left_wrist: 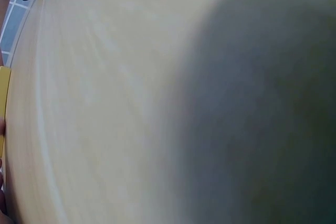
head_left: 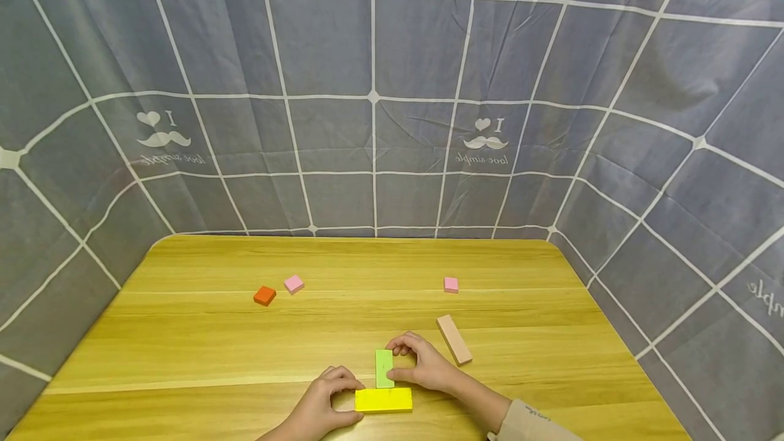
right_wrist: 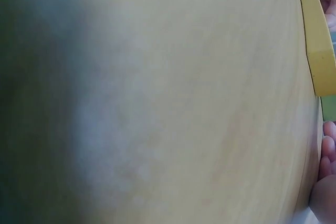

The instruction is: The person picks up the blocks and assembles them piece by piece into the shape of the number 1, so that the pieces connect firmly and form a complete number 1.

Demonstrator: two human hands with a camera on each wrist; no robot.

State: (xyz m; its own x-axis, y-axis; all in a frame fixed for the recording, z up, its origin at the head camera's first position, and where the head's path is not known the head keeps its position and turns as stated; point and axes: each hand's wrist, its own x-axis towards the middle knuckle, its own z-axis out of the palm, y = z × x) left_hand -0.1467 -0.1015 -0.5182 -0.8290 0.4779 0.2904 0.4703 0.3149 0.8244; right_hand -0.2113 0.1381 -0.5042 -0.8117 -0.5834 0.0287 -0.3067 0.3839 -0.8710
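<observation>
A yellow rectangular block (head_left: 384, 400) lies crosswise near the front of the table. My left hand (head_left: 321, 405) pinches its left end, thumb at the near corner and fingers at the far one. Just beyond it, a light green block (head_left: 384, 367) points away from me, its near end against the yellow block's far side, so the two make a T. With thumb and fingertips, my right hand (head_left: 425, 366) holds the green block from the right. In the right wrist view, the yellow block (right_wrist: 317, 30) and a sliver of the green block (right_wrist: 329, 107) show at the right edge.
On the wooden table (head_left: 184, 346), a beige plank (head_left: 454, 339) lies just right of my right hand. Farther back are a red block (head_left: 265, 295), a pink block (head_left: 294, 284) and another pink block (head_left: 450, 285). A grey checked curtain (head_left: 331, 135) surrounds the table's back and sides.
</observation>
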